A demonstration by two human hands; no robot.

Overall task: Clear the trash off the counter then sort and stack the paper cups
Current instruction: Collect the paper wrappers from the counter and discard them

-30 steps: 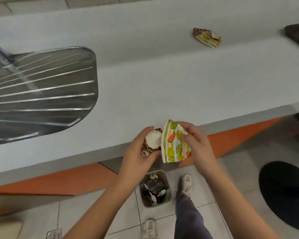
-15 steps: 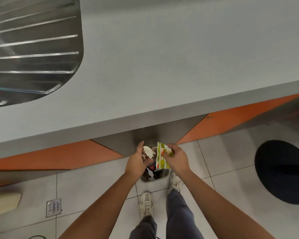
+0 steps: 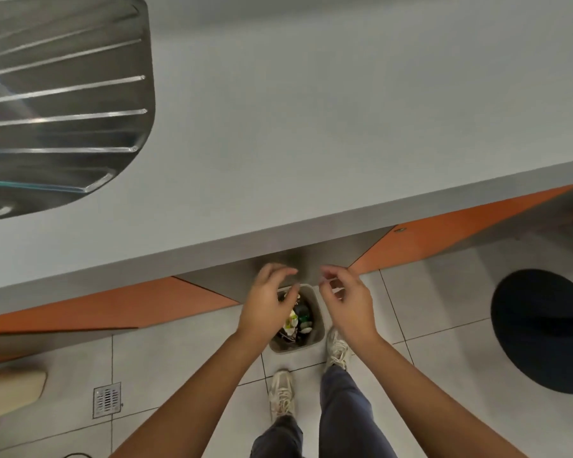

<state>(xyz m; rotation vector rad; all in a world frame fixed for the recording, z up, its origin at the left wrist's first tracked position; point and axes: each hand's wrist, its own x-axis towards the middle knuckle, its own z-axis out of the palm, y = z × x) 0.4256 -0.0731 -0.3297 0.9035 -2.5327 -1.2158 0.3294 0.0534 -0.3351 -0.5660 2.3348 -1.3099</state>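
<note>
A small grey trash bin (image 3: 315, 340) stands on the floor below the counter edge, with crumpled paper cups and other trash inside, among them a green and yellow patterned piece (image 3: 292, 320). My left hand (image 3: 267, 304) hovers over the bin's left side with loosely curled fingers that hold nothing. My right hand (image 3: 346, 300) hangs over the bin's right side, also relaxed and holding nothing. The grey counter (image 3: 311, 127) fills the upper view, and no cups show on the part in view.
A steel sink drainboard (image 3: 57, 104) is set into the counter at the left. Orange cabinet fronts (image 3: 113, 305) run under the counter. A dark round stool seat (image 3: 543, 330) is at the right, a floor drain (image 3: 106, 399) at lower left. My feet stand next to the bin.
Both hands carried two crumpled cups from the counter edge down over the bin and let them go. The hands now hold nothing, and the view has tilted downward.
</note>
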